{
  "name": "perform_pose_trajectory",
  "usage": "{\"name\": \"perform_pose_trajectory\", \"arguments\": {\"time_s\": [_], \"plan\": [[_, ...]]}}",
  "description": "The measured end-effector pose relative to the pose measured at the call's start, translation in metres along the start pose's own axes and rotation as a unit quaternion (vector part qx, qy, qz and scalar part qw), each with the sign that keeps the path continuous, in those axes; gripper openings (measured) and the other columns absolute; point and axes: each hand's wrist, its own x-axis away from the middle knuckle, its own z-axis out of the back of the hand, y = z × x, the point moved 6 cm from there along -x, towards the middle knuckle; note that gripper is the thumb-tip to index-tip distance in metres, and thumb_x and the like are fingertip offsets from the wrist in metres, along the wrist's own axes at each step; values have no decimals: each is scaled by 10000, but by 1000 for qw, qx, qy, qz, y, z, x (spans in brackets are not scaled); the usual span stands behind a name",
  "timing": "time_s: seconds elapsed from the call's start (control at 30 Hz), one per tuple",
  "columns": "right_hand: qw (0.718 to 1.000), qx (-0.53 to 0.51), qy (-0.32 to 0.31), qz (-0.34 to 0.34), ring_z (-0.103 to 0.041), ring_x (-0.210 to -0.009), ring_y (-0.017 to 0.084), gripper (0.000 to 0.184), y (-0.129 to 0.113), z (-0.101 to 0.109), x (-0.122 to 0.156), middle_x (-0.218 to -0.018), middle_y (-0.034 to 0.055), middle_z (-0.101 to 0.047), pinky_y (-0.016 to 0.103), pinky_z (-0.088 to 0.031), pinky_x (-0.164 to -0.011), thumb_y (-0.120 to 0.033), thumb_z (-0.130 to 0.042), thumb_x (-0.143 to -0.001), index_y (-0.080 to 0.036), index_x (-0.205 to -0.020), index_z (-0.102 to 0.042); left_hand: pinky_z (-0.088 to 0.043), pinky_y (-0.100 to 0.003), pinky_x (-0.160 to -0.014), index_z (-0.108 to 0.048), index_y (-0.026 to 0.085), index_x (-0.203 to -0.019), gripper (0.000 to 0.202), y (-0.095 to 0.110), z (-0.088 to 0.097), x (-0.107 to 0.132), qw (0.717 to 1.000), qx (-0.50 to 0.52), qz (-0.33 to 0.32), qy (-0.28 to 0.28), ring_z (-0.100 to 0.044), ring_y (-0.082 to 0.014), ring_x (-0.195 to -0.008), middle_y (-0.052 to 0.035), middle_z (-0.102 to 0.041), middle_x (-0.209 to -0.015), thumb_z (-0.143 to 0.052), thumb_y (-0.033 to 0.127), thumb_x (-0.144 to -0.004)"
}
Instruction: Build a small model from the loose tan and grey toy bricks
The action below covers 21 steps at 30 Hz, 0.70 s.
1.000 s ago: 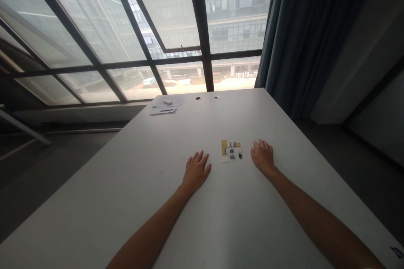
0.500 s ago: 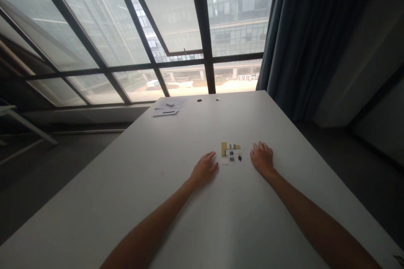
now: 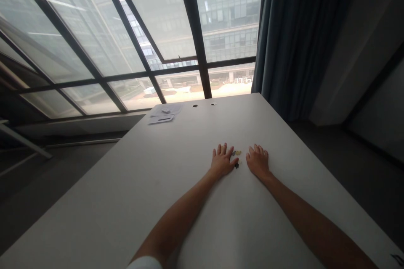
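My left hand (image 3: 222, 161), fingers spread, is over the group of small pieces on the white table and hides most of them. Past its fingertips show a small yellow piece (image 3: 238, 152) and, by the thumb, a small black piece (image 3: 237, 165). The pieces are too small for me to tell their kind. My right hand (image 3: 258, 161) rests palm down on the table just right of the pieces, fingers slightly apart and holding nothing. Whether the left palm touches the pieces cannot be seen.
The white table (image 3: 176, 168) stretches toward a large window (image 3: 170, 88). Papers (image 3: 161, 118) with a small object on them lie at the far left. Two round holes, one being the dark hole (image 3: 195, 106), are near the far edge. A dark blue curtain (image 3: 284, 50) hangs at the right.
My left hand has moved right from beside the small pieces to over them, with its fingers spread wider. The right hand stays beside them. The camera view has shifted slightly.
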Motion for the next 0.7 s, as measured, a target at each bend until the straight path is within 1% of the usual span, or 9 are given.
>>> {"name": "perform_pose_trajectory", "arguments": {"time_s": [0.07, 0.13, 0.27, 0.33, 0.4, 0.47, 0.57, 0.63, 0.7], "plan": [[1000, -2, -1, -1, -376, -1374, 336, 446, -1, 0, 1, -1484, 181, -492, 514, -232, -1115, -294, -401, -963, -143, -1328, -608, -128, -646, -1184, -315, 353, -1559, 764, -3, 2, 4, 1000, -7, -12, -8, -102, -429, -1520, -75, -155, -1674, -343, 753, -909], [1000, -5, 1, -2, -374, -1375, 336, 437, -3, 0, 1, -1483, 184, -492, 515, -228, -1116, -291, -405, -961, -144, -1317, -613, -129, -641, -1188, -297, 361, -1565, 765, -2, 5, 7, 1000, -16, -23, 2, -98, -421, -1523, -64, -157, -1675, -308, 761, -914], [1000, -7, 3, -4, -369, -1378, 336, 427, -3, 1, 2, -1479, 181, -496, 515, -225, -1116, -280, -401, -963, -148, -1308, -616, -163, -590, -1208, -291, 344, -1570, 709, 19, 4, 9, 994, -27, -106, 2, -174, -357, -1521, -59, -237, -1655, -278, 702, -959], [1000, -7, 0, -4, -367, -1381, 333, 432, -2, 0, 1, -1483, 180, -492, 512, -222, -1117, -285, -399, -968, -147, -1321, -606, -177, -591, -1205, -297, 353, -1567, 691, 28, 3, 11, 989, -28, -143, -10, -194, -361, -1515, -53, -262, -1647, -285, 691, -964], [1000, -7, -3, -6, -363, -1385, 330, 441, -2, -1, 1, -1489, 183, -484, 509, -215, -1122, -301, -398, -975, -144, -1337, -593, -185, -614, -1192, -300, 391, -1559, 679, 30, 4, 16, 985, -31, -167, -22, -173, -396, -1513, -34, -248, -1652, -304, 703, -956], [1000, -7, -6, -7, -358, -1391, 327, 447, -2, -2, 0, -1495, 186, -478, 508, -210, -1125, -311, -399, -978, -142, -1348, -585, -186, -640, -1178, -300, 438, -1547, 673, 24, 7, 25, 981, -36, -185, -36, -135, -437, -1511, -11, -221, -1660, -332, 723, -938], [1000, -3, -2, -8, -359, -1389, 329, 437, -3, -1, 1, -1495, 184, -477, 511, -213, -1122, -302, -406, -978, -140, -1339, -590, -198, -658, -1164, -272, 457, -1550, 687, 4, 11, 40, 981, -42, -188, -37, -110, -464, -1506, -6, -188, -1668, -355, 732, -927], [1000, -1, 2, -10, -363, -1382, 333, 421, -4, 0, 1, -1488, 183, -484, 512, -217, -1117, -291, -413, -975, -140, -1318, -603, -217, -651, -1164, -240, 436, -1566, 703, -12, 13, 44, 984, -43, -172, -24, -133, -451, -1507, -19, -183, -1669, -366, 716, -934], [1000, -2, 5, -10, -368, -1375, 336, 404, -5, 1, 1, -1481, 181, -492, 511, -220, -1113, -283, -417, -974, -140, -1297, -614, -248, -614, -1175, -242, 374, -1580, 683, -26, 14, 40, 988, -35, -148, -4, -184, -405, -1510, -48, -207, -1663, -345, 662, -970]]}}
